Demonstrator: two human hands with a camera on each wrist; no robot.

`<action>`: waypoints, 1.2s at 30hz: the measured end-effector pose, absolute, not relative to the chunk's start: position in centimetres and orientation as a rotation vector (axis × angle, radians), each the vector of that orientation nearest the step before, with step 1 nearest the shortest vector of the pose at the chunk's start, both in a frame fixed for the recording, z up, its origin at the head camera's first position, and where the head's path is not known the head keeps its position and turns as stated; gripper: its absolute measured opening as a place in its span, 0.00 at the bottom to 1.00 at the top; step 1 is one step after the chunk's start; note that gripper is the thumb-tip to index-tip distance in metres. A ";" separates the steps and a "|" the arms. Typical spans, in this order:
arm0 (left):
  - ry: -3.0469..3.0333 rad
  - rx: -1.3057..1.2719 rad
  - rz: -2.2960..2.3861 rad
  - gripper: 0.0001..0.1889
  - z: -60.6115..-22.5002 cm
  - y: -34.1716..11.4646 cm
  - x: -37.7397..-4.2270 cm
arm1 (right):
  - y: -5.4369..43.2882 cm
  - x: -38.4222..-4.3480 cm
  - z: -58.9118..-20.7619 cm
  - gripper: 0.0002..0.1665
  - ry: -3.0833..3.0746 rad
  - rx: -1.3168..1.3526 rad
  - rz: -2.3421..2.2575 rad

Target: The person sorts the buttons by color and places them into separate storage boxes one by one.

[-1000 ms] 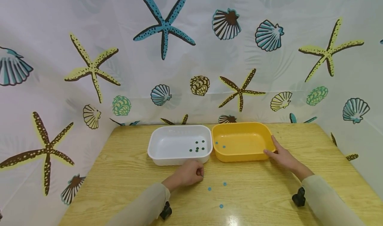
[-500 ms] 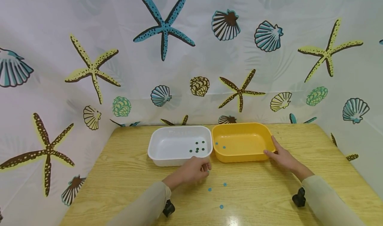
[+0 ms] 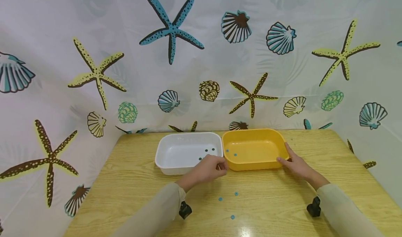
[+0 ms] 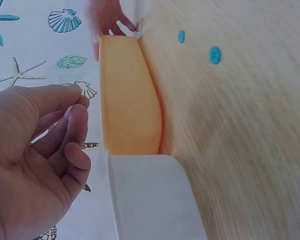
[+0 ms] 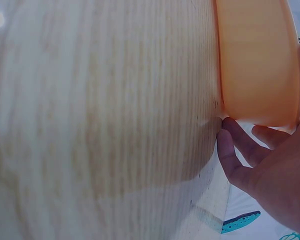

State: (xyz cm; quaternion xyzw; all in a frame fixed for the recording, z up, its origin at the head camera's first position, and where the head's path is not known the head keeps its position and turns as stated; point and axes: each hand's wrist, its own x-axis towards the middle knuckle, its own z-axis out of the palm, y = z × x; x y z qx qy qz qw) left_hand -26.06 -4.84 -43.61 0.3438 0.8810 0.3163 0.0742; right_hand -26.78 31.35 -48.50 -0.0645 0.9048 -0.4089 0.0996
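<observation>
My left hand (image 3: 208, 168) is above the front right corner of the white plastic tray (image 3: 160, 157), thumb and index fingertips together. They pinch a small blue button, hardly visible now behind the fingers. Several dark green buttons (image 3: 213, 149) lie in the white tray, some hidden by this hand. At the right end of the yellow tray (image 3: 254, 166), my right hand (image 3: 296, 165) holds the rim, thumb over the edge and fingers along the outer wall. Inside that tray are two blue buttons (image 3: 235, 154).
Three blue buttons lie loose on the wooden table (image 3: 267, 202) in front of the trays: one button (image 3: 220, 199), another button (image 3: 236, 193), and a nearer button (image 3: 232, 217). The trays stand side by side before a hanging cloth (image 3: 194, 62) printed with shells and starfish.
The left hand has risen from the table in front of the white tray and moved right and away, toward the yellow tray, with the blue button. My right hand has stayed put.
</observation>
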 end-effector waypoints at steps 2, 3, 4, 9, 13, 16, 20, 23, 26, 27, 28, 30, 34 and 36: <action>2.638 1.002 0.971 0.02 -43.3 -4.5 -26.3 | 31.4 -26.8 -48.5 0.55 2.675 -0.191 -1.211; 2.631 0.987 0.989 0.02 -43.2 -4.3 -26.5 | 31.4 -26.8 -48.6 0.55 2.675 -0.192 -1.211; 2.631 0.969 0.991 0.03 -43.0 -4.2 -26.6 | 31.4 -26.8 -48.6 0.55 2.674 -0.192 -1.213; 2.630 0.933 1.015 0.04 -42.5 -3.4 -27.3 | 31.4 -26.8 -48.6 0.54 2.661 -0.190 -1.222; 2.632 0.929 1.031 0.04 -42.3 -2.7 -27.9 | 31.3 -26.8 -48.5 0.54 2.660 -0.179 -1.214; 2.634 0.937 1.037 0.05 -42.3 -2.3 -28.4 | 31.3 -26.8 -48.4 0.55 2.663 -0.181 -1.210; 2.645 0.927 1.039 0.06 -42.2 -1.6 -28.9 | 31.3 -26.7 -48.4 0.54 2.667 -0.196 -1.217; 2.659 0.895 1.044 0.05 -42.2 -1.0 -29.3 | 31.3 -26.6 -48.3 0.54 2.672 -0.203 -1.226; 2.676 0.858 1.042 0.03 -42.4 -0.4 -29.7 | 31.3 -26.6 -48.3 0.54 2.676 -0.207 -1.229; 2.684 0.852 1.038 0.02 -42.5 -0.3 -29.8 | 31.3 -26.6 -48.4 0.54 2.677 -0.206 -1.229; 2.688 0.843 1.033 0.02 -42.6 -0.1 -29.9 | 31.3 -26.6 -48.4 0.54 2.678 -0.205 -1.228; 2.696 0.835 1.030 0.03 -42.8 0.1 -30.2 | 31.3 -26.6 -48.4 0.54 2.678 -0.202 -1.225; 2.688 0.823 1.058 0.02 -43.1 0.6 -30.4 | 31.3 -26.7 -48.4 0.55 2.677 -0.193 -1.221; 2.676 0.804 1.088 0.03 -43.2 0.8 -30.4 | 31.3 -26.7 -48.5 0.55 2.678 -0.193 -1.222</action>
